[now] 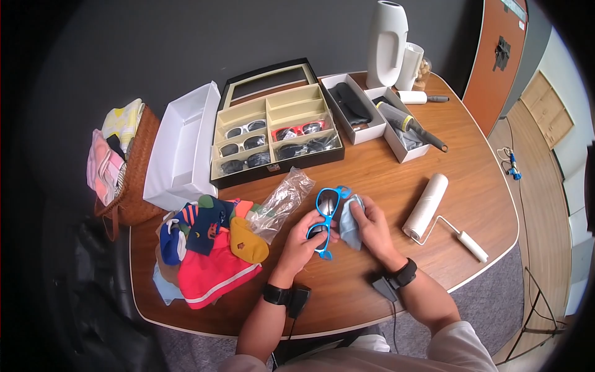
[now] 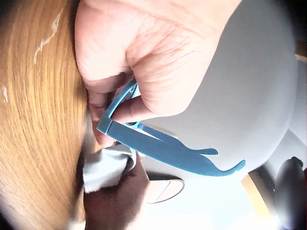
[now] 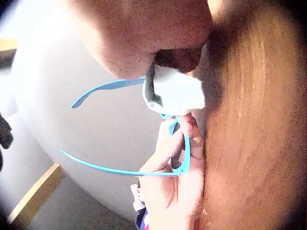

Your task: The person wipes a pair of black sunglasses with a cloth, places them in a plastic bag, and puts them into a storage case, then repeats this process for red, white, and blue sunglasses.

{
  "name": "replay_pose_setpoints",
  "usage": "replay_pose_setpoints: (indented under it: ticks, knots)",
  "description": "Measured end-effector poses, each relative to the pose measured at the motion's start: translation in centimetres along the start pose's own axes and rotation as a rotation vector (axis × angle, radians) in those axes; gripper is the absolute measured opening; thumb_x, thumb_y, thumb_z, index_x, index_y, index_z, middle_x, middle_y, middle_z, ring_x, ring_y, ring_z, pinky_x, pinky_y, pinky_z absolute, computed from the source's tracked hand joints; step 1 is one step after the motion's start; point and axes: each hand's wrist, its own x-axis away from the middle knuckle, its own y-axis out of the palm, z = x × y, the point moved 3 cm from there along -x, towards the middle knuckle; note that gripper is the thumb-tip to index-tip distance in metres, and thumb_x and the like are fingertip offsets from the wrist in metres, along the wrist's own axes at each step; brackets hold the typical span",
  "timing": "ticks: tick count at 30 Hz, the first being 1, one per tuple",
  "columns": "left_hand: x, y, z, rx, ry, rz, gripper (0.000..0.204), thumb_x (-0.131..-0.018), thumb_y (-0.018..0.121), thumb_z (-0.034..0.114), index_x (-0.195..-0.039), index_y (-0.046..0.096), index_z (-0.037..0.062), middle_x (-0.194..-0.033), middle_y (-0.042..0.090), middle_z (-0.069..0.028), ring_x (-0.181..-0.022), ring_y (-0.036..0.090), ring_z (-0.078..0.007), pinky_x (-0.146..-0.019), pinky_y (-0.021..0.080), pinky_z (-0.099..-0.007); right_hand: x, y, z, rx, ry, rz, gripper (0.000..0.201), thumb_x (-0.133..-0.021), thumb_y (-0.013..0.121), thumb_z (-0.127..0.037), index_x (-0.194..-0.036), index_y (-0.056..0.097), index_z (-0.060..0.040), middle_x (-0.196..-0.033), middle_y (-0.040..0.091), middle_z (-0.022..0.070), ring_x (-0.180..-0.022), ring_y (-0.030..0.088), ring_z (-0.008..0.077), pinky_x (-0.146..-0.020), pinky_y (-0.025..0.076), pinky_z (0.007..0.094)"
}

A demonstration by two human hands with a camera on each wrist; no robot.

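Note:
Blue-framed sunglasses (image 1: pixel 328 209) with dark lenses are gripped by my left hand (image 1: pixel 301 243) at the lower lens, thumb on one side and fingers on the other. In the left wrist view both blue temples (image 2: pixel 168 155) stand unfolded away from that hand (image 2: pixel 144 52). My right hand (image 1: pixel 375 230) pinches a light blue-grey cloth (image 1: pixel 351 227) just right of the frame. From the right wrist view, the cloth (image 3: pixel 175 91) hangs from the right hand (image 3: pixel 144 33) close to the upper end of the glasses; whether it touches a lens, I cannot tell.
Behind lies a compartmented case (image 1: pixel 277 167) with several sunglasses. Crumpled clear plastic (image 1: pixel 284 201) and a pile of colourful clothes (image 1: pixel 214 266) lie left. A white box (image 1: pixel 180 149) stands beyond them. At right are a large lint roller (image 1: pixel 426 204) and open boxes (image 1: pixel 351 110).

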Motion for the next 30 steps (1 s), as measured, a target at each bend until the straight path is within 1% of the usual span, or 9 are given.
replay_pose_setpoints:
  ticks: [3,6,9,12,14,15,18,24,30]
  knots:
    - [0.1,0.2,0.2,-0.001,-0.007,-0.004,0.046,-0.091,0.056,-0.001,-0.136,0.045,-0.0026,-0.11,0.062,-0.013,-0.094,0.065,-0.0205,-0.084,0.054,-0.033,0.0,0.2,0.3,-0.033,-0.047,0.066,0.023,-0.101,0.054,-0.017,-0.116,0.056,0.0005,-0.087,0.063,0.0021,-0.077,0.057,0.0071,-0.071,0.048,0.0237]
    - [0.1,-0.1,-0.2,-0.034,-0.02,0.02,0.046,-0.092,0.056,-0.001,-0.136,0.045,-0.0034,-0.11,0.062,-0.0127,-0.092,0.066,-0.0204,-0.084,0.054,-0.0328,0.3,0.2,-0.5,0.076,-0.019,-0.124,0.018,-0.1,0.056,-0.014,-0.112,0.056,0.0002,-0.087,0.064,0.0022,-0.079,0.058,0.0075,-0.07,0.049,0.0238]
    - [0.1,0.0,-0.3,-0.073,-0.004,0.005,0.045,-0.092,0.056,-0.002,-0.136,0.045,-0.0042,-0.109,0.063,-0.0128,-0.091,0.067,-0.0206,-0.084,0.054,-0.0326,0.6,0.5,-0.9,0.104,0.034,-0.144,0.02,-0.096,0.061,-0.012,-0.11,0.055,0.0006,-0.089,0.065,0.0047,-0.08,0.059,0.0088,-0.071,0.05,0.0254]
    - [0.2,0.5,0.0,-0.1,0.005,-0.042,0.043,-0.093,0.056,-0.001,-0.134,0.046,-0.0048,-0.108,0.064,-0.0132,-0.092,0.067,-0.0207,-0.084,0.055,-0.0324,0.0,-0.3,0.8,0.247,-0.102,0.008,0.025,-0.093,0.068,-0.015,-0.107,0.057,0.0013,-0.087,0.066,0.007,-0.081,0.06,0.0101,-0.071,0.05,0.0272]
    - [0.3,0.6,0.1,-0.081,0.008,-0.051,0.041,-0.093,0.056,0.0,-0.133,0.046,-0.005,-0.106,0.065,-0.0132,-0.093,0.067,-0.0205,-0.084,0.054,-0.0324,0.2,-0.6,1.5,0.25,-0.144,0.101,0.022,-0.092,0.068,-0.015,-0.105,0.059,0.0009,-0.09,0.066,0.0053,-0.08,0.059,0.0089,-0.071,0.05,0.0253]
    - [0.3,0.5,0.2,-0.072,0.009,-0.056,0.041,-0.094,0.057,0.001,-0.133,0.047,-0.0051,-0.106,0.065,-0.0132,-0.093,0.067,-0.0204,-0.084,0.054,-0.0323,0.2,-0.3,1.1,0.251,-0.165,0.147,0.021,-0.092,0.068,-0.014,-0.104,0.059,0.0007,-0.091,0.066,0.0044,-0.079,0.059,0.0083,-0.071,0.05,0.0243]
    - [0.4,0.5,0.3,-0.08,0.001,-0.072,0.039,-0.094,0.057,0.002,-0.131,0.048,-0.0053,-0.104,0.066,-0.0129,-0.092,0.067,-0.0197,-0.084,0.054,-0.0323,0.8,0.5,-1.0,0.233,-0.152,0.237,0.026,-0.09,0.071,-0.019,-0.099,0.061,0.0021,-0.081,0.065,0.0057,-0.077,0.059,0.0096,-0.07,0.05,0.0272]
    - [0.5,0.6,0.3,-0.137,-0.038,-0.112,0.032,-0.094,0.057,0.001,-0.125,0.052,-0.0055,-0.103,0.066,-0.0115,-0.092,0.066,-0.0175,-0.083,0.054,-0.0307,0.7,0.2,-0.7,0.255,-0.088,0.17,0.028,-0.09,0.071,-0.025,-0.093,0.062,0.0008,-0.075,0.06,0.0022,-0.071,0.052,0.007,-0.062,0.045,0.0252]
    - [0.7,0.9,0.7,-0.207,-0.053,-0.153,0.03,-0.095,0.055,0.001,-0.124,0.053,-0.0052,-0.102,0.067,-0.0101,-0.092,0.067,-0.0164,-0.084,0.054,-0.0297,1.0,0.3,-1.7,0.258,-0.032,0.102,0.029,-0.087,0.074,-0.026,-0.087,0.06,-0.0006,-0.071,0.056,0.0003,-0.068,0.05,0.0063,-0.058,0.043,0.0255]
